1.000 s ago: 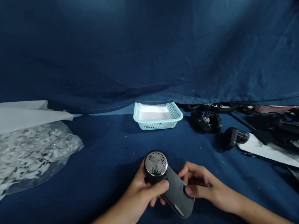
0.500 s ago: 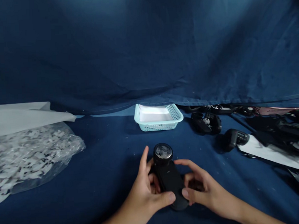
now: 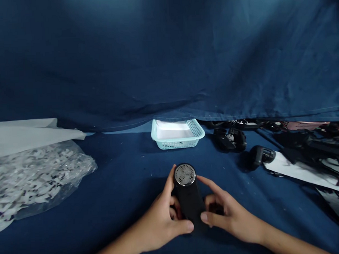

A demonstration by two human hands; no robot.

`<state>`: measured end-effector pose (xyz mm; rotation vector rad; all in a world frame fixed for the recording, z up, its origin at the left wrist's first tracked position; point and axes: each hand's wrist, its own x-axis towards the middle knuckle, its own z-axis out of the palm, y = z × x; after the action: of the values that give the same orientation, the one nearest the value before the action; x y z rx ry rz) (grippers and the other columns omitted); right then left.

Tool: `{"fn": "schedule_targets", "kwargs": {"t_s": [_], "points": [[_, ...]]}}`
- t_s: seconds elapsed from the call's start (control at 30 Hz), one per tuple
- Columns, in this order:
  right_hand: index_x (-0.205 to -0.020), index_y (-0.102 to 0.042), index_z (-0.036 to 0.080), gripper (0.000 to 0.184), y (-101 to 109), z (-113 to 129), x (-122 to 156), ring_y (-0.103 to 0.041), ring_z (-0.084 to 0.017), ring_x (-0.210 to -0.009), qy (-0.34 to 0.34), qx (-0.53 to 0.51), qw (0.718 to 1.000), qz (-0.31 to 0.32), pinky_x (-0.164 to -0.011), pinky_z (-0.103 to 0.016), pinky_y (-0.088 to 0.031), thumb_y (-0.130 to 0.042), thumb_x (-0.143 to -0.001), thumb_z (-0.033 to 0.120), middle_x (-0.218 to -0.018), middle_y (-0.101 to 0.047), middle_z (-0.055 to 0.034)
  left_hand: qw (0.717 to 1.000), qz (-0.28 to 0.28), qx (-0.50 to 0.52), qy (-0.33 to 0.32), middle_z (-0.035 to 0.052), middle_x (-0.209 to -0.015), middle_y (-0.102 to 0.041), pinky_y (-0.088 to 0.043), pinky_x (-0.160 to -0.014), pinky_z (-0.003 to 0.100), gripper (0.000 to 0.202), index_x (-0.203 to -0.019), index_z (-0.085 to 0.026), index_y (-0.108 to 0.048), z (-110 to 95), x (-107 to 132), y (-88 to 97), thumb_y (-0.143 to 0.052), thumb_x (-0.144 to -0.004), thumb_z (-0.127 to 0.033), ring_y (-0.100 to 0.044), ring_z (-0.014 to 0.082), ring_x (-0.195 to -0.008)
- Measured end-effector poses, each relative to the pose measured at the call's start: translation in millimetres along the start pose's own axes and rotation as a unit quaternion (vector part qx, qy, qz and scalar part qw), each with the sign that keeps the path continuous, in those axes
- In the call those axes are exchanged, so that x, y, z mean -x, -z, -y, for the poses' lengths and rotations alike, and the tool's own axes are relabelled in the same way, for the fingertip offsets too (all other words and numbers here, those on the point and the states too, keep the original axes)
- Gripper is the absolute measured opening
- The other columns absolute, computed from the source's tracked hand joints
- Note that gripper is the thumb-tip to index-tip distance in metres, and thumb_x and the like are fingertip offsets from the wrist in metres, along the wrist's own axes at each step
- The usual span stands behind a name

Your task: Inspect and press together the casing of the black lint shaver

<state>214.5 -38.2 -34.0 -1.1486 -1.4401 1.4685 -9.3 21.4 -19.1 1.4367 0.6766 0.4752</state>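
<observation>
A black fabric shaver with a round perforated metal head is held between my two hands, its head pointing away from me and turned up. My left hand grips its left side, index finger up by the head and thumb low on the body. On the other side my right hand presses its thumb on the lower body, while its index fingertip reaches the head's right edge. The far fingers of both hands are partly hidden behind the shaver.
Beyond my hands, a light-blue basket holds white paper. On the left lies a clear plastic bag of grey-white scraps, with white sheeting over it. Black devices and parts crowd the right side. A blue cloth curtain hangs behind.
The shaver has tilted so its metal head faces me more fully, and its body stands straighter. Both hands still hold it; my left index finger has closed in against the head.
</observation>
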Motion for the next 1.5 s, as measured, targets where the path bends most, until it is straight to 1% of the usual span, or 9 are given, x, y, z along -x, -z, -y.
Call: {"fn": "schedule_targets", "kwargs": {"t_s": [0.13, 0.3, 0.4, 0.57, 0.7, 0.9, 1.1, 1.2, 1.5], "points": [[-0.149, -0.017, 0.029, 0.079, -1, 0, -1, -0.056, -0.012, -0.063, 0.003, -0.010, 1.000, -0.003, -0.062, -0.030, -0.048, -0.066, -0.087, 0.036, -0.076, -0.057, 0.0035, 1.000, 0.001, 0.011, -0.013, 0.0014, -0.083, -0.056, -0.050, -0.064, 0.034, 0.115, -0.148, -0.031, 0.017, 2, 0, 1.5, -0.071, -0.076, -0.014, -0.058, 0.0173, -0.069], [-0.148, -0.021, 0.028, 0.073, -4, 0, -2, -0.058, -0.012, -0.062, 0.008, -0.008, 1.000, -0.019, -0.062, -0.030, -0.049, -0.063, -0.089, 0.038, -0.076, -0.057, 0.0031, 0.997, 0.018, 0.049, -0.052, 0.0103, -0.105, -0.057, -0.053, -0.064, 0.035, 0.105, -0.149, -0.033, 0.012, 4, -1, 2.9, -0.068, -0.082, -0.022, -0.059, 0.0195, -0.076], [-0.149, -0.019, 0.029, 0.073, -3, 1, -1, -0.057, -0.012, -0.063, 0.011, -0.006, 1.000, -0.020, -0.064, -0.031, -0.049, -0.061, -0.090, 0.036, -0.077, -0.056, 0.0039, 0.997, 0.021, 0.047, -0.053, 0.0103, -0.106, -0.057, -0.053, -0.064, 0.033, 0.101, -0.149, -0.034, 0.012, 4, -2, 3.0, -0.065, -0.085, -0.022, -0.060, 0.0195, -0.078], [-0.150, -0.014, 0.029, 0.098, 2, 3, 1, -0.055, -0.012, -0.071, 0.031, 0.008, 0.999, 0.025, -0.068, -0.030, -0.045, -0.077, -0.076, 0.023, -0.084, -0.056, 0.0034, 0.998, 0.015, 0.029, -0.050, 0.0073, -0.096, -0.057, -0.053, -0.065, 0.033, 0.100, -0.148, -0.030, 0.017, 2, -1, 1.7, -0.062, -0.087, -0.021, -0.059, 0.0189, -0.076], [-0.151, -0.012, 0.030, 0.103, 4, 2, 1, -0.054, -0.013, -0.072, 0.029, 0.004, 0.999, 0.030, -0.067, -0.029, -0.043, -0.079, -0.072, 0.020, -0.084, -0.056, 0.0033, 0.999, 0.021, 0.011, -0.040, 0.0043, -0.088, -0.056, -0.051, -0.065, 0.032, 0.110, -0.147, -0.028, 0.020, 0, 2, 2.1, -0.068, -0.082, -0.019, -0.059, 0.0186, -0.075], [-0.149, -0.016, 0.031, 0.088, 2, -1, 3, -0.053, -0.012, -0.068, 0.016, -0.027, 0.999, 0.012, -0.063, -0.027, -0.041, -0.072, -0.081, 0.023, -0.079, -0.055, 0.0042, 0.999, 0.012, -0.038, -0.019, 0.0012, -0.085, -0.057, -0.049, -0.067, 0.033, 0.129, -0.146, -0.030, 0.023, -1, 3, -0.2, -0.077, -0.068, -0.010, -0.061, 0.0205, -0.076], [-0.148, -0.018, 0.030, 0.071, 1, 0, 2, -0.057, -0.012, -0.068, 0.006, -0.036, 0.999, 0.002, -0.067, -0.030, -0.048, -0.061, -0.091, 0.031, -0.079, -0.055, 0.0034, 0.999, 0.014, -0.034, -0.029, 0.0021, -0.084, -0.057, -0.049, -0.068, 0.033, 0.120, -0.147, -0.027, 0.021, -1, 3, -0.6, -0.072, -0.074, -0.011, -0.060, 0.0210, -0.079], [-0.148, -0.019, 0.030, 0.069, 1, 0, 1, -0.057, -0.012, -0.067, 0.007, -0.029, 1.000, 0.003, -0.066, -0.030, -0.048, -0.060, -0.092, 0.031, -0.079, -0.055, 0.0032, 0.999, 0.010, -0.016, -0.040, 0.0012, -0.082, -0.057, -0.049, -0.067, 0.033, 0.116, -0.148, -0.028, 0.019, 2, 2, 0.9, -0.070, -0.075, -0.012, -0.059, 0.0197, -0.076], [-0.149, -0.013, 0.033, 0.096, 7, -4, 4, -0.054, -0.012, -0.073, 0.029, -0.004, 0.999, 0.030, -0.069, -0.028, -0.044, -0.076, -0.077, 0.019, -0.086, -0.058, 0.0029, 0.998, 0.027, -0.003, -0.052, 0.0026, -0.085, -0.058, -0.052, -0.067, 0.035, 0.102, -0.147, -0.030, 0.020, 9, -1, 3.5, -0.061, -0.087, -0.019, -0.059, 0.0167, -0.069]]}}
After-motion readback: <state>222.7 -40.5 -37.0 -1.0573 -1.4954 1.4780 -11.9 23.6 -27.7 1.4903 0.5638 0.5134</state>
